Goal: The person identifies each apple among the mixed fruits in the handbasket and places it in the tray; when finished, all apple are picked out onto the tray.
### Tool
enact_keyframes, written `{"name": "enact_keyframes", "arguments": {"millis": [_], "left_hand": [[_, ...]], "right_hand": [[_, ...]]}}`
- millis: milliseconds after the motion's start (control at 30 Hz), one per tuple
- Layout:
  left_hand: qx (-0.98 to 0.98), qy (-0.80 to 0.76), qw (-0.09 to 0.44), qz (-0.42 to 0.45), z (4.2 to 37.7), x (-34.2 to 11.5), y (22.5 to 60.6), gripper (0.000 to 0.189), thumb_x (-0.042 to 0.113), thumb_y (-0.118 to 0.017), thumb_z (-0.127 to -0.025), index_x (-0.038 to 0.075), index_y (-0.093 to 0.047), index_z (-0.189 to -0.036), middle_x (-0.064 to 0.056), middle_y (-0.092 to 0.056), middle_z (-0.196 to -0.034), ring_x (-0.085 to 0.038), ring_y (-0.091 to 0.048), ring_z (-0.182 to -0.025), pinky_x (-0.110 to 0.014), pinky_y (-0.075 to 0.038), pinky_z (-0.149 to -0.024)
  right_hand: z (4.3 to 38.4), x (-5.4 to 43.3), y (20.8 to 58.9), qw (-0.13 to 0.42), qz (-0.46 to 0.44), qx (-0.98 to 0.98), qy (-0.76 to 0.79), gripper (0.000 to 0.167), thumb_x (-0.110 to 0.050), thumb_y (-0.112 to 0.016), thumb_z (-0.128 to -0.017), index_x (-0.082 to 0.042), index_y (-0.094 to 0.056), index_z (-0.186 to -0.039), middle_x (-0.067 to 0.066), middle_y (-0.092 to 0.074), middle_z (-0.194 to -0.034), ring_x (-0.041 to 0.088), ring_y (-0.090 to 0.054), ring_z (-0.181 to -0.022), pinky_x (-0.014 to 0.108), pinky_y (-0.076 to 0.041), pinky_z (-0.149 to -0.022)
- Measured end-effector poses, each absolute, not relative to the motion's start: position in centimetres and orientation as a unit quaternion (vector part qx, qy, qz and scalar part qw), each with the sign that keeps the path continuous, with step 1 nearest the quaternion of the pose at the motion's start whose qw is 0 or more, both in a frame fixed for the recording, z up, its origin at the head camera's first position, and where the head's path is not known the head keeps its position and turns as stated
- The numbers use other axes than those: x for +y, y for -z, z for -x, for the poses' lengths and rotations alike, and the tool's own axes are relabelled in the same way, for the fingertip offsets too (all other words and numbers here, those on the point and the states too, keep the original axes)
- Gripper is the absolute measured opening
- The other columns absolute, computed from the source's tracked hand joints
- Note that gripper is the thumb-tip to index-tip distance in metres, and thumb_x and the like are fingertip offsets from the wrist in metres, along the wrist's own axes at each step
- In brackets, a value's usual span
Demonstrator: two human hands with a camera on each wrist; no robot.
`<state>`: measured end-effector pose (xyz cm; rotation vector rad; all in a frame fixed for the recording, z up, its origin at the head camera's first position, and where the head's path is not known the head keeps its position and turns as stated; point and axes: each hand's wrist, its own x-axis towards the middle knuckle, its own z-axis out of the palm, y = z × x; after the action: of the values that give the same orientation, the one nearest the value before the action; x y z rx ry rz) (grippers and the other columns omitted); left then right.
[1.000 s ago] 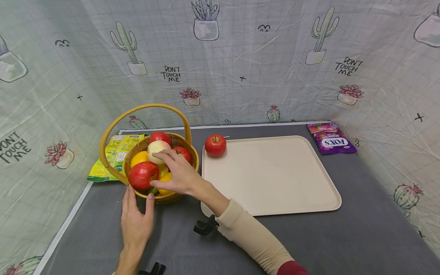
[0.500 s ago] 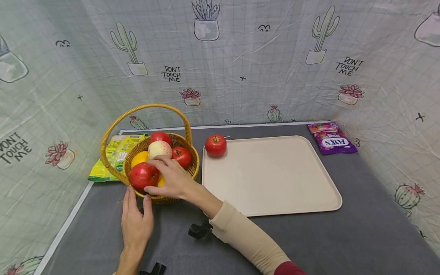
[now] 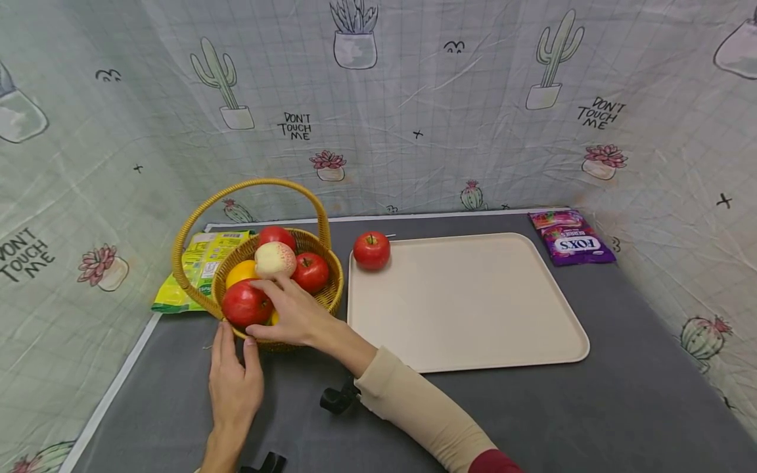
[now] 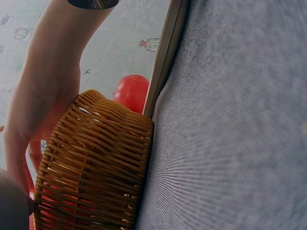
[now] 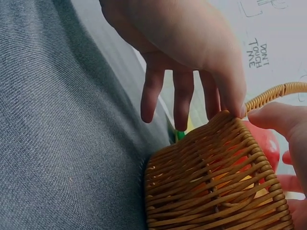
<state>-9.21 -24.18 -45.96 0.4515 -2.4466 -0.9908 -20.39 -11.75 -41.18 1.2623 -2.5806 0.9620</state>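
A large red apple [image 3: 246, 303] lies at the near left of a wicker basket [image 3: 334, 281]. My right hand [image 3: 296, 318] holds it from the right, thumb at the near side and fingers over the far side. My left hand [image 3: 235, 387] rests against the basket's near rim; in the right wrist view, the left hand [image 5: 192, 43] has straight fingers hanging outside the weave and its thumb at the rim. Also in the basket are a pale peach [image 3: 275, 259], a red apple [image 3: 311, 272], another red apple [image 3: 276, 236] and a yellow fruit [image 3: 240, 272]. My right palm is hidden.
A beige tray [image 3: 467, 302] lies right of the basket, with one red apple [image 3: 371, 250] at its far left corner. A purple candy bag [image 3: 572, 240] is at the far right. Behind the basket lies a yellow-green packet [image 3: 189, 282]. The basket's tall handle [image 3: 260, 182] arches over it.
My right hand has moved from beside the peach toward me and left, onto the large red apple. The peach and right-hand apple show more fully. My left hand stays at the rim.
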Motion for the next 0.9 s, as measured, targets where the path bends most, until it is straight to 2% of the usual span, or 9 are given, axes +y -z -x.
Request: {"name": "enact_keyframes", "arguments": {"millis": [567,900], "left_hand": [[-0.888,0.361,0.231,-0.164,9.2,-24.3,46.0,0.067,0.038,-0.042,-0.106,-0.001,-0.024,-0.157,-0.025,-0.026,-0.163,-0.044,-0.028,-0.149,-0.063,-0.024,-0.119],[-0.888,0.362,0.231,-0.163,9.2,-24.2,45.9,0.065,0.035,-0.040,-0.107,-0.002,-0.024,-0.157,-0.026,-0.026,-0.163,-0.044,-0.028,-0.149,-0.063,-0.025,-0.119]], "right_hand": [[20.7,-13.2,41.0,0.054,-0.412,-0.870,-0.265,0.072,-0.048,-0.072,-0.087,-0.025,-0.044,-0.149,-0.003,-0.045,-0.150,0.010,-0.056,-0.124,0.027,-0.048,-0.108],[21.5,-13.8,40.9,0.044,-0.438,-0.865,-0.240,0.074,-0.046,-0.070,-0.090,-0.021,-0.040,-0.152,-0.002,-0.043,-0.153,0.010,-0.054,-0.130,0.024,-0.044,-0.111]]}}
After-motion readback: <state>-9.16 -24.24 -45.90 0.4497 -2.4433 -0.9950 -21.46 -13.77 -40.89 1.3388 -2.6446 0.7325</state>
